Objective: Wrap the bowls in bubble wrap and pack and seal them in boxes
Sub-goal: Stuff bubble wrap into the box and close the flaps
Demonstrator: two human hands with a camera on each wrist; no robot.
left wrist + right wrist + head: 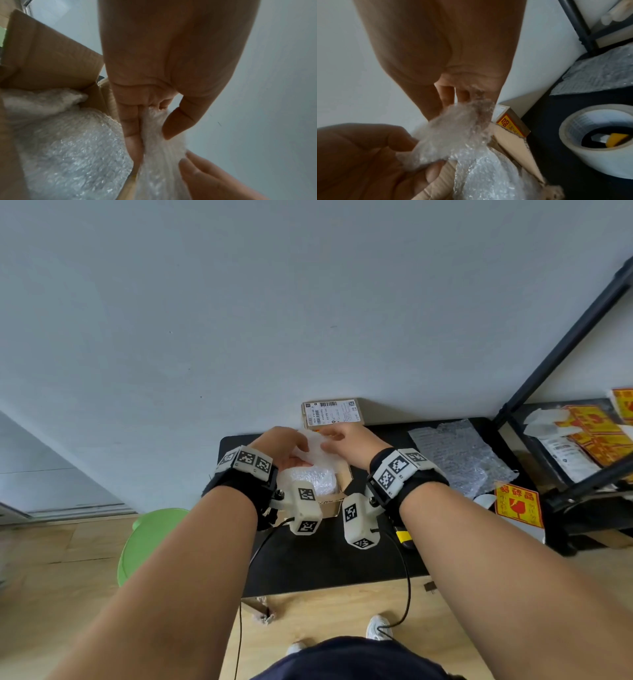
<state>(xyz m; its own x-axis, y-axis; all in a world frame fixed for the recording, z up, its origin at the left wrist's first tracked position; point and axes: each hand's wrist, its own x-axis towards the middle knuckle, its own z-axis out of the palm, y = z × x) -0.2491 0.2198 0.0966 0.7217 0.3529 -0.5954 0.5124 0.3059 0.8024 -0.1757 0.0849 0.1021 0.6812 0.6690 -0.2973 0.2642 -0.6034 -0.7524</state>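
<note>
Open brown cardboard box (330, 506) on the black table (329, 559) held a bubble-wrapped bundle (318, 481); left hand (286, 445) and right hand (349, 440) each pinched a loose bubble wrap sheet (317, 448) above it. Box sat near the table's far edge by the wall, with bare tabletop toward the person. Only the right wrist view showed the white tape roll (597, 138) beside the box

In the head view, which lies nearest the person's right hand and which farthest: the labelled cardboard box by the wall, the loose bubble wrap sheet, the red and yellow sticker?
1. Labelled cardboard box, just beyond the right hand, by the wall.
2. Loose bubble wrap sheet, to its right on the black table.
3. Red and yellow sticker, at the table's right edge.
</note>
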